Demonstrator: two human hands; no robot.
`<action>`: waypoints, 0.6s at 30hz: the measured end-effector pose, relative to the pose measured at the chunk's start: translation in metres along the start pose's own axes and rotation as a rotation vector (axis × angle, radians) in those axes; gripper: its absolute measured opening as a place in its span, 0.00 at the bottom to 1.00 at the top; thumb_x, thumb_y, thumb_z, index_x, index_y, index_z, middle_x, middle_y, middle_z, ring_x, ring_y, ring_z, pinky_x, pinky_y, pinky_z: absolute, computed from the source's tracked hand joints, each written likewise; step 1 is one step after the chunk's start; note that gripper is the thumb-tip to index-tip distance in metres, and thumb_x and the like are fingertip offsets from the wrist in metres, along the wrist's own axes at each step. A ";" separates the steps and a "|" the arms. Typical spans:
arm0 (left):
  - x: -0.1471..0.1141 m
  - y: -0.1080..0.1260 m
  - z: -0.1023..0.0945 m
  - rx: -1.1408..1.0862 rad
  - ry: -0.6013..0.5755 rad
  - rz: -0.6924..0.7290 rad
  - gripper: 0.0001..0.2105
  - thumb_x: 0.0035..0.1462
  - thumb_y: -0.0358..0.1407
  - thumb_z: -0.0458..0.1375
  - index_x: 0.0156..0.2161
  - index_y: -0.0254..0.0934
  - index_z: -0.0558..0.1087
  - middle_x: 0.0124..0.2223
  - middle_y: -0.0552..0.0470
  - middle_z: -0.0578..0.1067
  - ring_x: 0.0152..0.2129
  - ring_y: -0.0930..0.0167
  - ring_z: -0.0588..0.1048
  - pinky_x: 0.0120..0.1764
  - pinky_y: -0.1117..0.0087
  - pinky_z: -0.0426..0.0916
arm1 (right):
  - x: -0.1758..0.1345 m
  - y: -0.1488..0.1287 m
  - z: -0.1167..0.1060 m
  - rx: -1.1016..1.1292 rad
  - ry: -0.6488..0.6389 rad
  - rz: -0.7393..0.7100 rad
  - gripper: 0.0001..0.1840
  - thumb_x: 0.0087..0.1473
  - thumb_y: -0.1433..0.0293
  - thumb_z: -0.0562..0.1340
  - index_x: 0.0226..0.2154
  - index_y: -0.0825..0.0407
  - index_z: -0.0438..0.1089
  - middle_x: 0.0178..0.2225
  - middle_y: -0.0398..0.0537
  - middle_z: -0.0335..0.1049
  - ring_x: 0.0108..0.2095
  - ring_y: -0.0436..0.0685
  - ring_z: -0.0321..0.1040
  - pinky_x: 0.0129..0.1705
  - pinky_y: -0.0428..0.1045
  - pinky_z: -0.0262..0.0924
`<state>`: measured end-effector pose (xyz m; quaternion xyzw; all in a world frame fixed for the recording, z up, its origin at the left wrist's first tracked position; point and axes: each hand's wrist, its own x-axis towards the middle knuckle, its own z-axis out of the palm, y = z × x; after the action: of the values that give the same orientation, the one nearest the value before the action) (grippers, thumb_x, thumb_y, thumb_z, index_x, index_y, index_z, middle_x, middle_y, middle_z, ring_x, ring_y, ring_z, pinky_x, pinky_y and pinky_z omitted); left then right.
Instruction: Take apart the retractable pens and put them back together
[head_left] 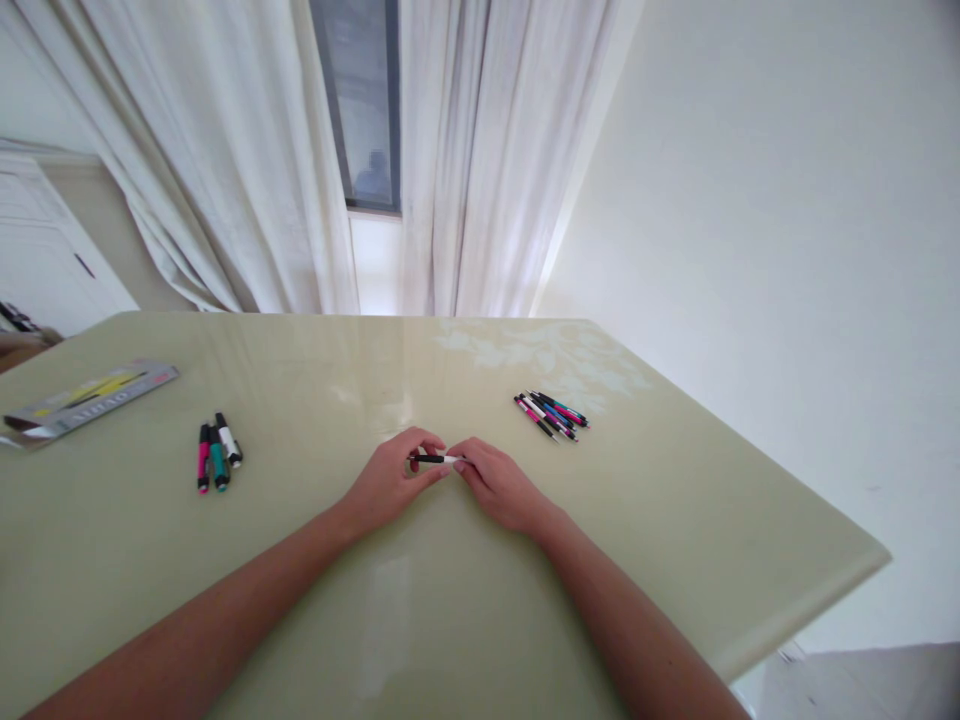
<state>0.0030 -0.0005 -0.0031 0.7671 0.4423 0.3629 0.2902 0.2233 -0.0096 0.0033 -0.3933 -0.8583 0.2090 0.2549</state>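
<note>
Both my hands meet at the middle of the pale green table and hold one black and white pen level between them. My left hand pinches the black end. My right hand pinches the white end. The pen sits just above the table top. To the right, beyond my right hand, lies a small pile of several pens in pink, blue, black and white. To the left lie three thicker markers, one pink, one teal and one black and white, side by side.
A flat grey and yellow package lies at the table's far left. White curtains and a window stand behind the table. A white wall runs along the right side. The table's right edge drops off near the floor.
</note>
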 end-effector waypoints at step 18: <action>0.001 0.001 0.000 0.033 0.017 -0.029 0.14 0.63 0.48 0.58 0.37 0.40 0.78 0.35 0.53 0.80 0.32 0.68 0.75 0.36 0.70 0.65 | 0.001 0.001 -0.001 -0.056 0.006 0.002 0.12 0.71 0.70 0.51 0.49 0.49 0.68 0.44 0.49 0.71 0.47 0.56 0.68 0.50 0.51 0.62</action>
<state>0.0037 -0.0005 -0.0018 0.7622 0.4618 0.3579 0.2789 0.2241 -0.0080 0.0039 -0.4019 -0.8626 0.1839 0.2463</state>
